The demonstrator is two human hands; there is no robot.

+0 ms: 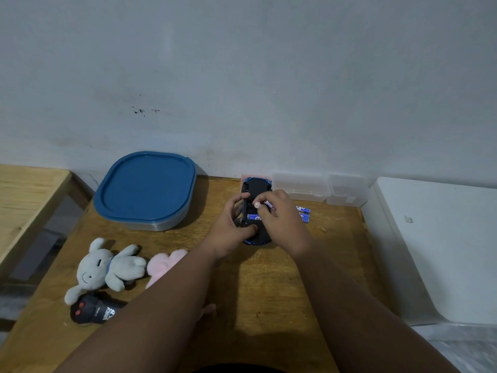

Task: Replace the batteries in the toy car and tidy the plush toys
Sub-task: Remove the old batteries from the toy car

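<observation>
Two hands worked on the toy car (256,189), which lay belly-up on the wooden table (269,286) near the wall, partly on a pink pad (243,176).

Head view, the only one: the left hand (228,232) was wrapped around the car's left flank and near end, thumb across the underside, steadying it. The right hand (282,224) pinched a battery (258,205) between fingertips, its end cap facing the camera, just above the open bay. One battery (254,217) appeared already seated there. Spare batteries (304,213) lay just right of the car, apart from it. Clear boxes (301,185) stood against the wall behind them.

Grey plush (107,267), pink plush (166,262) and a dark item with red buttons (91,309), probably a remote, lay at the left, untouched; blue-lidded container (145,189) shut behind them.

Judgement on the step in hand, seating this cell: polarity marks too small to read, so check the bay's marks before pressing. Set the flat end against the spring first, then tip the other end down. Keep the left hand's grip firm so the chassis does not rock. Risk: the cell slipping from the fingertips and rolling among the spares, mixing old with new. Cover not visible; cannot tell where it was.
</observation>
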